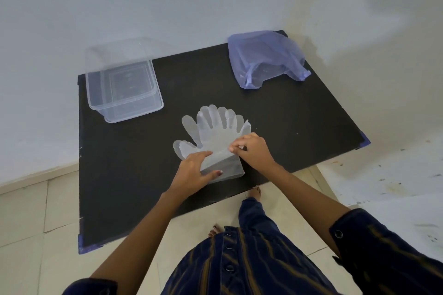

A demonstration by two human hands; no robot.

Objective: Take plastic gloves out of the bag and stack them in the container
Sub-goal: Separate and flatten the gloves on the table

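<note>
**Both hands work a stack of plastic gloves on a black table**

A stack of clear plastic gloves (pixel 213 136) lies flat near the middle of the black table (pixel 124 175), its cuff end under the person's hands and its fingers fanned away toward the wall. The left hand (pixel 196 172) presses flat and open on the cuff, fingers spread, gripping nothing. The right hand (pixel 251 148) pinches the top glove's cuff edge between thumb and fingertips. The hands hide much of the cuff, and how many gloves are in the stack cannot be told. The clear container (pixel 124 93) stands at the far left of the table, the pale purple bag (pixel 263 60) slumps at the far right, both well apart from the gloves.
</note>
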